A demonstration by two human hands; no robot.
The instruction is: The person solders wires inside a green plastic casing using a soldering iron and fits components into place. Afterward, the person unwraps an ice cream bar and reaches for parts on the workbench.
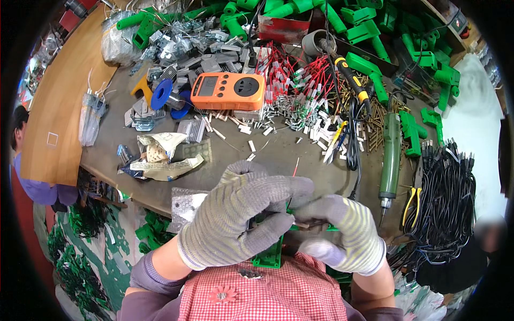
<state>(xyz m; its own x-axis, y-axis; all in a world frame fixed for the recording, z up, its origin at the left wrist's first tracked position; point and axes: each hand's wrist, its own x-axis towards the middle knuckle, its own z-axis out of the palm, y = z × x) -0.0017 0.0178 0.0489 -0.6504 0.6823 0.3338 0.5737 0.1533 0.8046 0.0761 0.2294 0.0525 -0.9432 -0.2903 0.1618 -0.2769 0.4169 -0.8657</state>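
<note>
Two gloved hands met just above the worktop's (300, 160) near edge, both closed on one green plastic part (269, 258) held against a red checked apron (267, 294). Left hand (241, 216) wrapped over the top of it, fingers curled down and shut around the body. Right hand (342, 235) was closed too, thumb and fingertips pinched at the part's right side, where a thin red wire (295, 167) rose from between the two hands. What the right fingertips actually pinched (wire end or a small fitting) could not be told; the gloves hid it.

As for progress, the work looked mid-way on this one piece: the wire stood loose and upright, so I judged it not yet seated, and the part remained in hand, not set down. Plenty seemed left overall. A heap of red wires (289, 80) with white ends lay beyond, near an orange meter (229, 91), and a pile of green housings (375, 48) filled the far right of the worktop. A green electric screwdriver (391, 155) lay untouched to the right, beside yellow-handled pliers (411, 203) and a bundle of black cords (447, 192).
</note>
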